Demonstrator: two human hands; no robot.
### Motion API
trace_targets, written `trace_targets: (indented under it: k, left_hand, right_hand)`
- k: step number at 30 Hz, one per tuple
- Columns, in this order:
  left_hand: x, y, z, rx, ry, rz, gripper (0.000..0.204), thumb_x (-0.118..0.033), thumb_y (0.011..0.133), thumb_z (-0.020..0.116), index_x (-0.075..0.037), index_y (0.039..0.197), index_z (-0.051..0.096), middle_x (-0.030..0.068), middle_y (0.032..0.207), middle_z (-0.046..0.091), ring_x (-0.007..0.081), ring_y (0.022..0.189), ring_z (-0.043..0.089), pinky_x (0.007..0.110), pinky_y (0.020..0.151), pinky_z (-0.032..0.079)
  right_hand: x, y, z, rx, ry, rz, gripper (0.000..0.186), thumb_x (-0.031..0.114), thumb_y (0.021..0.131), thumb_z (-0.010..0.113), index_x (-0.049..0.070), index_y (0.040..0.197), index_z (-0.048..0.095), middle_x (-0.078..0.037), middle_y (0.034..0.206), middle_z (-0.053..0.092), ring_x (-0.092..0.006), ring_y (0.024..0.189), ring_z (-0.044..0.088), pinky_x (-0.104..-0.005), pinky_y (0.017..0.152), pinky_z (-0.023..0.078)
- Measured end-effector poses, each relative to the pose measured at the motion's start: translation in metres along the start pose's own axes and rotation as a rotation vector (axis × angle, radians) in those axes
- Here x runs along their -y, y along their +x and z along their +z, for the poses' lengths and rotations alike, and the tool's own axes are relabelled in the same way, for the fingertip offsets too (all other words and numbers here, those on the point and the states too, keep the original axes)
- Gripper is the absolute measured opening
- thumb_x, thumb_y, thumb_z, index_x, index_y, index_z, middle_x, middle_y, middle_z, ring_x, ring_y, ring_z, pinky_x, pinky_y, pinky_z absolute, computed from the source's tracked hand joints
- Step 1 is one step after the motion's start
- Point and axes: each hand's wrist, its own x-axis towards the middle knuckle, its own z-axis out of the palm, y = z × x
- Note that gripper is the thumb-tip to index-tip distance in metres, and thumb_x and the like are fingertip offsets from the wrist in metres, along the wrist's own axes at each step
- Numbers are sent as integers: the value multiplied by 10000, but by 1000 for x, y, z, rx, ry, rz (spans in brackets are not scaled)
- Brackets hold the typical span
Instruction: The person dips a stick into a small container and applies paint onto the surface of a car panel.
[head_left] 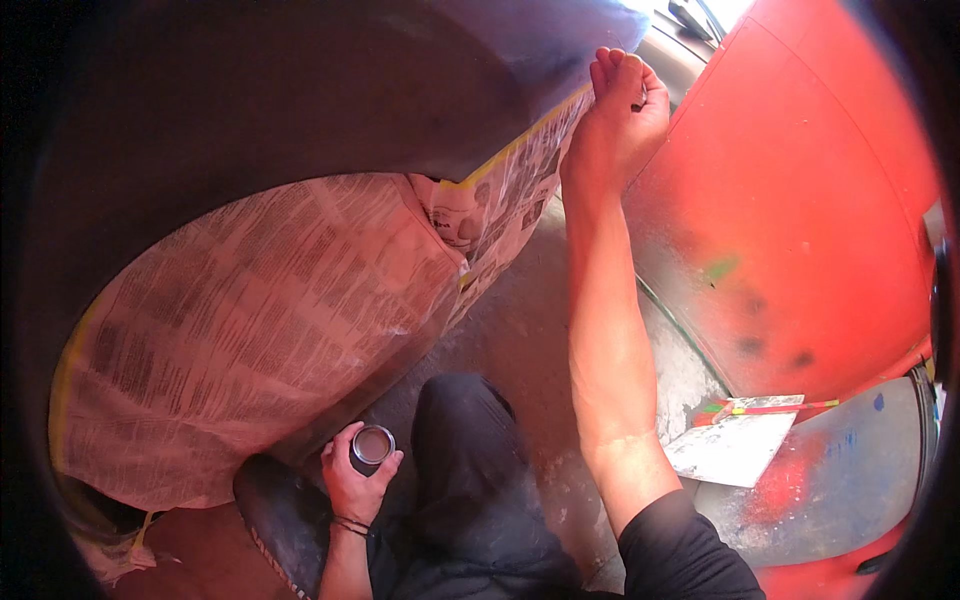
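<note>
Dusty grey concrete floor (520,330), centre frame; a paint-smeared white flat scraper board (735,447) lies on the grey panel (850,480), lower right.

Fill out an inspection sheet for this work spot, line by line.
Surface: dusty concrete floor, paint-stained.
Job's things: small round can in left hand; newspaper masking over the wheel arch, edged with yellow tape on a dark body panel.
Clutter: flat spattered board with a thin red and green strip on it.
Grips: left hand closed round the can; right hand pressed to the tape edge, fingers curled.
Cables: nothing seen.
Surroundings: red panel to the right, with overspray marks.
</note>
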Motion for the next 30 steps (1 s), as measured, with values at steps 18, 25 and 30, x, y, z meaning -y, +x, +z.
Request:
trace_targets:
  k: [18, 25, 30]
  left_hand:
    - [-8, 4, -3, 72, -66, -20, 721, -381, 766, 1012, -85, 1339, 691, 125, 1254, 763, 393, 1208, 651, 533, 1089, 503]
    - [-12, 5, -4, 77, -79, -32, 726, -388, 771, 1011, -89, 1349, 689, 132, 1250, 750, 381, 1217, 638, 525, 1093, 497]
    - [-11, 4, -4, 73, -65, -39, 728, -389, 771, 1013, -89, 1349, 688, 129, 1247, 745, 375, 1214, 632, 518, 1098, 492]
  right_hand:
    - [-18, 12, 10, -16, -128, -108, 311, 194, 1118, 648, -108, 1189, 620, -179, 1091, 769, -240, 1063, 765, -347, 991, 638]
    - [-18, 11, 9, -20, -182, -114, 318, 186, 1107, 654, -112, 1215, 630, -174, 1104, 778, -239, 1064, 766, -355, 990, 634]
    - [-15, 11, 9, -4, -159, -69, 317, 168, 1138, 655, -127, 1233, 588, -196, 1165, 728, -252, 1133, 753, -363, 1054, 645]
